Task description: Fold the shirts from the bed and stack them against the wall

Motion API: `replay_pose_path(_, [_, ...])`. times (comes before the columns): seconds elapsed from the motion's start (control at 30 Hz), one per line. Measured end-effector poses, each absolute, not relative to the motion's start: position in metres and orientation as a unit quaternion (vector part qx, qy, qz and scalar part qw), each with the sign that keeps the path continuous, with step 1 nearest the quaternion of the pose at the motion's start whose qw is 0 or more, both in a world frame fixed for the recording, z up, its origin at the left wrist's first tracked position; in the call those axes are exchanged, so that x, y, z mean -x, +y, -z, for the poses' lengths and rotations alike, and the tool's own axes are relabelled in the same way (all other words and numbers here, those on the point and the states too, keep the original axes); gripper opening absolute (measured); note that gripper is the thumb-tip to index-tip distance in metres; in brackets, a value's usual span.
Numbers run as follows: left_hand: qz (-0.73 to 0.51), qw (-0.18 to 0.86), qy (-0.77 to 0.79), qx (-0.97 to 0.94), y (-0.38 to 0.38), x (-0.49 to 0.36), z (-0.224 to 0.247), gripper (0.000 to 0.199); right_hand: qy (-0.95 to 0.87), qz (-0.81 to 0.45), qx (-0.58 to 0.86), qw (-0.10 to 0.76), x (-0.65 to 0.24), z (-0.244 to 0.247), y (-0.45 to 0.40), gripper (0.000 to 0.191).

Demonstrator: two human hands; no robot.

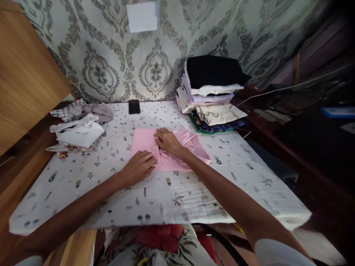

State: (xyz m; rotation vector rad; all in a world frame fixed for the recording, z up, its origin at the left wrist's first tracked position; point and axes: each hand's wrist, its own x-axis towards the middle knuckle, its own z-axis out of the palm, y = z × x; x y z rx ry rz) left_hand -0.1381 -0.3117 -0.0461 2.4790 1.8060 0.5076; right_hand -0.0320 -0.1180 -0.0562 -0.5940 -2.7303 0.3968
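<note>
A pink shirt (pixel 142 140), folded into a flat rectangle, lies on the patterned cloth in the middle of the table. Its collar opening, with a pale label inside, is toward the right. My left hand (pixel 140 166) is at the near left part of the shirt, its fingers curled on a folded edge. Farther back, my right hand (pixel 168 142) reaches across the shirt, fingers bent down and gripping the fabric near the fold. The fingertips of both hands are partly hidden.
Crumpled clothes (pixel 79 131) lie at the back left, beside a wooden panel (pixel 30 66). A black phone-like object (pixel 134 106) rests near the wall. Folded clothes (pixel 213 74) form a tall stack at the back right. A white cable (pixel 291 88) runs beyond it.
</note>
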Motion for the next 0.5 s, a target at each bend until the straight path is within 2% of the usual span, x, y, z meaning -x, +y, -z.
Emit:
replay_pose_path(0.23, [-0.179,0.049,0.553,-0.812,-0.317,0.141,0.043,0.024,-0.957,-0.132,0.213,0.147,0.033,0.058,-0.116,0.031])
replay_pose_path(0.37, [-0.255,0.144,0.55,-0.782,-0.322,0.145,0.031,0.02,-0.957,-0.138,0.219,0.132,0.033,0.051,-0.121,0.032])
replay_pose_path(0.43, [-0.322,0.169,0.59,-0.721,-0.322,0.154,0.029,0.018,-0.948,-0.154,0.22,0.169,0.035,0.051,-0.131,0.037])
replay_pose_path(0.5, [-0.378,0.143,0.663,-0.63,-0.319,0.17,0.031,0.018,-0.926,-0.204,0.216,0.231,0.041,0.055,-0.144,0.045])
